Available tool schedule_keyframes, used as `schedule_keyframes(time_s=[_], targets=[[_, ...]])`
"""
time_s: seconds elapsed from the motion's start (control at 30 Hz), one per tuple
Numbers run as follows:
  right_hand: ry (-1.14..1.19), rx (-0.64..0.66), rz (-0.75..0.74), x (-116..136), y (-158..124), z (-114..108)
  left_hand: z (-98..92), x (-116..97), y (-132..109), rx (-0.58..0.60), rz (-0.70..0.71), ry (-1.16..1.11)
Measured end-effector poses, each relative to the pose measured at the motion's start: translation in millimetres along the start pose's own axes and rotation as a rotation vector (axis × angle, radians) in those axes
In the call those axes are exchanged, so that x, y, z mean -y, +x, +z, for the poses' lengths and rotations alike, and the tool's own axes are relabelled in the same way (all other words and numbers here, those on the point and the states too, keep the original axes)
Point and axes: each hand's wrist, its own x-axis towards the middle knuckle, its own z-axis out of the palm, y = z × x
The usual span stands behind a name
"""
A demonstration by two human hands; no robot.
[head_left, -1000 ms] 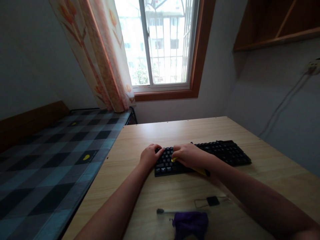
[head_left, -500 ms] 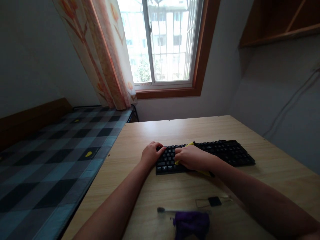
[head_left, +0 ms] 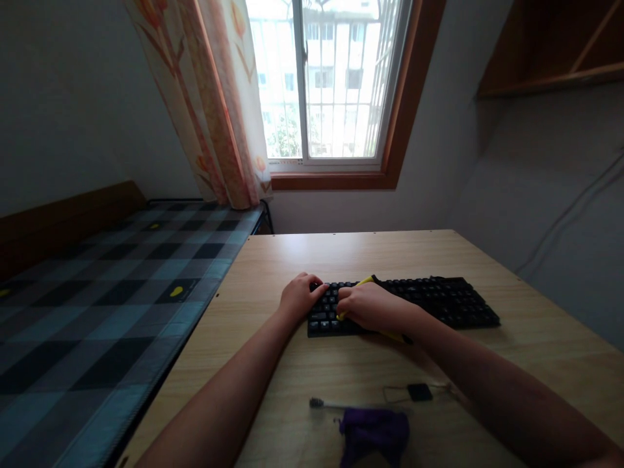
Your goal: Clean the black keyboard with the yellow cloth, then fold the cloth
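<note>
A black keyboard [head_left: 439, 300] lies across the wooden desk [head_left: 370, 250]. My left hand [head_left: 298, 298] grips the keyboard's left end, fingers curled over its edge. My right hand [head_left: 368, 307] rests on the keys just to the right, closed round a yellow tool [head_left: 364, 282] whose tip sticks out past the far edge of the keyboard and whose dark end shows under my wrist. Both forearms reach in from the bottom of the view.
Near the desk's front edge lie a purple cloth [head_left: 374, 434], a thin brush with a pale handle [head_left: 336, 405] and a small black keycap puller with a wire loop [head_left: 412, 392]. A checked bed [head_left: 97, 305] adjoins the desk on the left. A window and curtain are behind.
The view has drifted a little, so everything sits slightly further right. My right hand has moved the yellow tool a bit on the keys; its tip now shows beyond the keyboard. My left hand holds its place.
</note>
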Motion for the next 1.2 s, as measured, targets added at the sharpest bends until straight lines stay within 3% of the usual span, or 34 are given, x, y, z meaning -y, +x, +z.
schedule_keyframes(time_s=[0.2,0.43,0.63,0.87,1.2], targets=[[0.027,-0.139,0.023,8.5,9.2,5.6,-0.9,-1.6,-0.9,0.003,-0.009,-0.010],[-0.063,0.028,-0.068,8.1,13.4,1.7,0.5,-0.5,-1.8,-0.004,-0.013,-0.020],[-0.076,-0.099,-0.096,14.7,26.8,6.2,1.2,0.1,-1.8,-0.001,-0.022,-0.029],[-0.079,0.007,-0.083,13.8,26.6,9.9,0.8,-0.2,-1.4,0.008,-0.033,-0.042],[-0.065,-0.085,-0.112,23.6,47.9,25.3,1.4,4.0,3.9,0.034,-0.025,-0.054]])
